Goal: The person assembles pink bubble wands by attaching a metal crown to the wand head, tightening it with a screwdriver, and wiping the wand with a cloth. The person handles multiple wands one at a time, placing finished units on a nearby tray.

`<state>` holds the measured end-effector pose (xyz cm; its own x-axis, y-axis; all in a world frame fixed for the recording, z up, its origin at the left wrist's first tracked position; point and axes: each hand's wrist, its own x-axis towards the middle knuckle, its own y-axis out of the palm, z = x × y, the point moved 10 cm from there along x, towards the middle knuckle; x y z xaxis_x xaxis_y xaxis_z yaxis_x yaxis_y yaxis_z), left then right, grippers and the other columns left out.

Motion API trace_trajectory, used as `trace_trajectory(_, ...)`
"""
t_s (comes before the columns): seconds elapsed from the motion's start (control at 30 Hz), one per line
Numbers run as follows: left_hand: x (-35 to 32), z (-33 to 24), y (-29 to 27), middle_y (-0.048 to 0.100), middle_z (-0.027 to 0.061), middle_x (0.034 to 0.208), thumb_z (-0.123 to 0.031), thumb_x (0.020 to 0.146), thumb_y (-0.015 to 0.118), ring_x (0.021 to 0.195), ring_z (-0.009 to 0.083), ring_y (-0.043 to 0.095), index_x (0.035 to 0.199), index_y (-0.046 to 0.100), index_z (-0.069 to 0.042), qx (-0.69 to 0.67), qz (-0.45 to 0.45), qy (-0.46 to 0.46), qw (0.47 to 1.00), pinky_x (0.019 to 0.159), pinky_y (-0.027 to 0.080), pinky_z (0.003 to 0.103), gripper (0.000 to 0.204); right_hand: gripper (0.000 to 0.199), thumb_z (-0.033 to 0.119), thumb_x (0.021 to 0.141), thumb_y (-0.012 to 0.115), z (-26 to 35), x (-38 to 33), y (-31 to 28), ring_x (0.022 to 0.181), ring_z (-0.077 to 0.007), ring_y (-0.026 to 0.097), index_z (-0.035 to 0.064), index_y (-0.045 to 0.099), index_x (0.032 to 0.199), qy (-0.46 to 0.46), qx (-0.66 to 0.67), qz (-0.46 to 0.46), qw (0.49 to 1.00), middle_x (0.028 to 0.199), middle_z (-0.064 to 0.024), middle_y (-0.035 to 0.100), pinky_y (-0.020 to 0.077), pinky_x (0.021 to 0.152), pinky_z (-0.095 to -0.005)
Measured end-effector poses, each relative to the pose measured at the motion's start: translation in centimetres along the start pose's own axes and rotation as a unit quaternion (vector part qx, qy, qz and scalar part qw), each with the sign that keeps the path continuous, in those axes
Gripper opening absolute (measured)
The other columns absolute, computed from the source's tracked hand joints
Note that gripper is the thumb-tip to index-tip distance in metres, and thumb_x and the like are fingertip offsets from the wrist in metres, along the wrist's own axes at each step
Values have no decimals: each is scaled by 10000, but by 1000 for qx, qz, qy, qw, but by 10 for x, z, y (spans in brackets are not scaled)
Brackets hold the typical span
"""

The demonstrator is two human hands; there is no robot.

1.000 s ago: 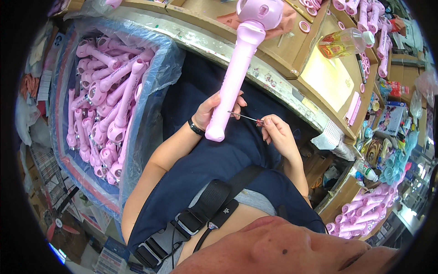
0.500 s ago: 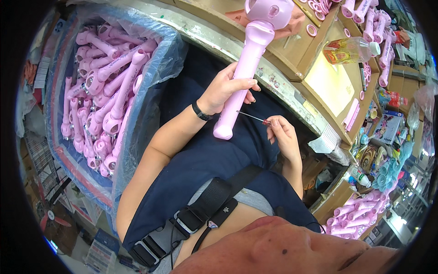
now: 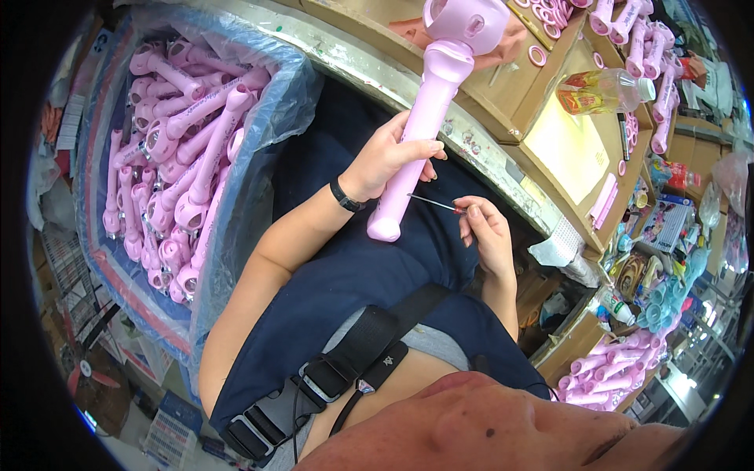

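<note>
A pink plastic wand (image 3: 430, 110) with a rounded, cut-out head lies across my lap, its head resting over the bench. My left hand (image 3: 393, 157) wraps round the middle of its shaft, thumb on top. In the fingers of my right hand (image 3: 487, 231) is a thin screwdriver (image 3: 432, 202), pinched by its small red handle. Its metal tip meets the side of the wand near the lower end; whether a screw sits there is too small to tell.
On my left stands a blue bin (image 3: 177, 326) lined with clear plastic, heaped with pink wands (image 3: 188, 141). The bench's cardboard trays hold pink rings (image 3: 537, 56) and a drink bottle (image 3: 603, 90) lying on its side. More pink wands (image 3: 609, 373) are piled at right.
</note>
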<state>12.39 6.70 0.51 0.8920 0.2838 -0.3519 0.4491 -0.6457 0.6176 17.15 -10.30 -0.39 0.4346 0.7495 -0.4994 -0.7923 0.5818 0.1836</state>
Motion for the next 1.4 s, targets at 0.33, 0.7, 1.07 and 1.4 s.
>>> trace_trajectory(0.33, 2, 3, 2, 610, 77, 833, -127, 835, 627, 617, 133, 593, 1292, 386, 10, -21, 16, 6, 1000, 565, 497, 250, 534, 214, 132, 948, 513, 9, -9, 1, 707, -66, 577, -5, 599, 1088, -70, 1, 3, 998, 918, -58, 631, 429, 566, -174)
trace_trajectory(0.7, 0, 4, 16, 556, 80, 824, -164, 836, 587, 596, 144, 565, 1331, 352, -17, -120, 82, -1, 989, 534, 471, 269, 568, 201, 166, 939, 517, 41, -25, -21, 505, -32, 487, 13, 634, 996, -22, -38, -21, 999, 668, -12, 610, 361, 460, -164)
trace_trajectory(1.07, 2, 3, 9, 570, 72, 817, -185, 847, 631, 629, 139, 573, 1292, 381, -5, -51, 60, -11, 997, 578, 500, 260, 542, 159, 159, 894, 576, 171, -24, -137, 808, -219, 600, 21, 635, 948, -258, -552, -370, 701, 894, -107, 644, 467, 716, -319)
trace_trajectory(1.4, -7, -5, 10, 557, 71, 860, -63, 783, 707, 640, 144, 606, 1281, 296, -16, 23, 14, 13, 1000, 571, 536, 284, 647, 167, 123, 858, 500, 251, 187, -34, 837, -319, 636, 28, 629, 905, -336, -744, -238, 527, 897, -159, 655, 504, 705, -413)
